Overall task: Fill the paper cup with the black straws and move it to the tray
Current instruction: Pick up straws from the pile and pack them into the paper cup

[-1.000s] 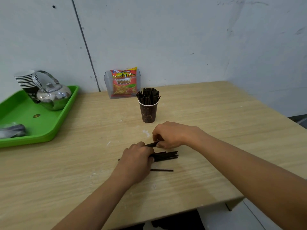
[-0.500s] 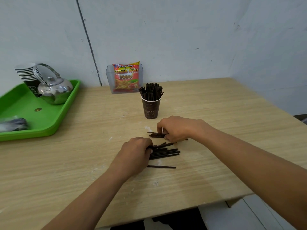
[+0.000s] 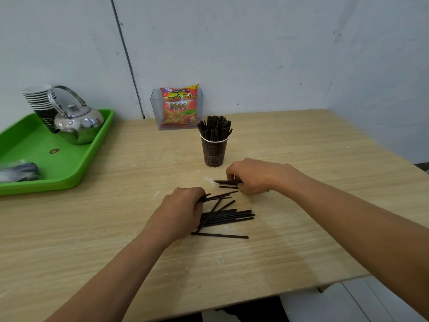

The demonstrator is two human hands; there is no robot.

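The paper cup (image 3: 213,152) stands upright toward the back of the bench (image 3: 313,163), near its middle. It is packed with black straws (image 3: 214,126) that fan out above its rim. Behind it, against the wall (image 3: 255,54), a clear holder (image 3: 154,108) holds a red snack packet (image 3: 180,105). The green tray (image 3: 69,175) sits at the bench's left side, well apart from the cup. In it are a steel kettle (image 3: 79,123), a stack of paper cups (image 3: 38,96) behind the kettle, and a dark bundle (image 3: 19,170) at its near left.

The loose straws (image 3: 228,217) lie flat in a rough pile in front of the cup, one alone nearest the front edge. The left grip (image 3: 183,210) is curled round a few of them at the pile's left end. The right grip (image 3: 253,176), just in front of the cup, pinches a small bunch that sticks out leftward, low over the bench. Plain wood runs from the cup to the tray's right rim, and from the right forearm out to the bench's right edge.
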